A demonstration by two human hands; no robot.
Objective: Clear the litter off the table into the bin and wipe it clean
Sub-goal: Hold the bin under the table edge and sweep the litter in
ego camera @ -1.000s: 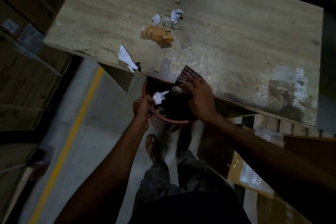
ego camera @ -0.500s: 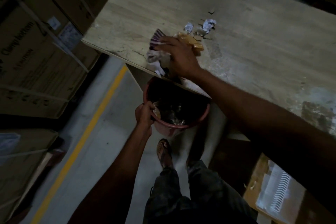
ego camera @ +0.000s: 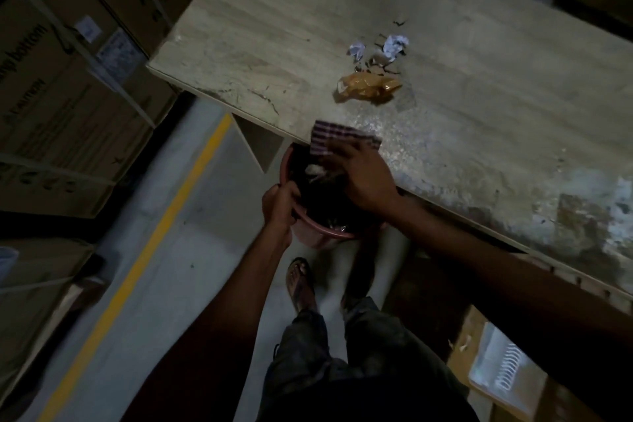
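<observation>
Pink bin (ego camera: 310, 238), rim clamped in left hand (ego camera: 279, 202), right hand (ego camera: 366, 178) clutching cloth (ego camera: 337, 140): one tilt and that wrapper (ego camera: 368, 87) misses.

Left arm extended forward; left hand (ego camera: 279, 202) curled round bin (ego camera: 308, 237) rim. Right arm reaches in from the right; right hand (ego camera: 366, 178) palm-down, fingers gripping cloth (ego camera: 329, 139).

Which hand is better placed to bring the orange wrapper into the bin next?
Probably the right hand: it holds the checked cloth at the table edge, nearest the orange wrapper. The left hand grips the bin rim, with the bin under that edge.
</observation>
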